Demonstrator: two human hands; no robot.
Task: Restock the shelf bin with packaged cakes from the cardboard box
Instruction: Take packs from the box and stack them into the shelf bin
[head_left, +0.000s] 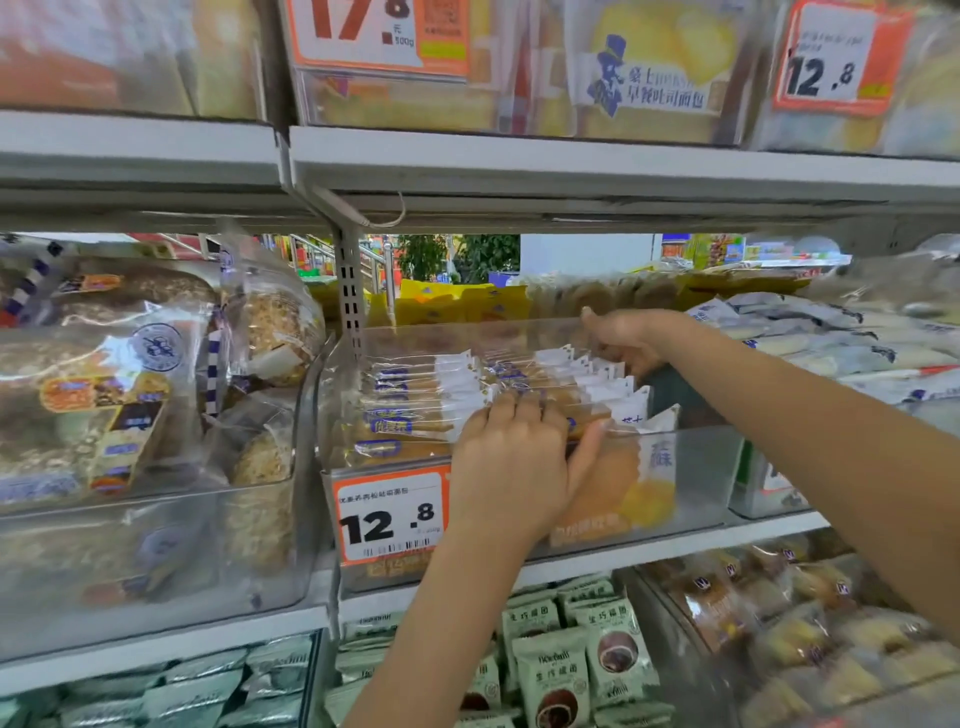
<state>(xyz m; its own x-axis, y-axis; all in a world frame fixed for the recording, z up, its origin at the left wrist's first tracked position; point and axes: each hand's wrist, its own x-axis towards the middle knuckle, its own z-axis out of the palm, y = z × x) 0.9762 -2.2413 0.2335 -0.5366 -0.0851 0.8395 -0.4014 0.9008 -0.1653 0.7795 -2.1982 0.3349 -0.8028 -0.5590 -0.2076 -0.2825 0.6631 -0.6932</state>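
Head view: the clear shelf bin (691, 467) at frame centre holds rows of packaged cakes (415, 410). Left hand (511, 457) presses them with fingers straight; right hand (621, 338) grips the back packs. Step seems tidying; next needs more cakes. Cardboard box is unseen.

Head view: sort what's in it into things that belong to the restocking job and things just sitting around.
Job:
clear shelf bin
packaged cakes in rows inside it
left hand on the front packs
right hand at the back of the bin

Bystanders:
12.8 price tag
bagged loaves
green snack packs
upper shelf bread
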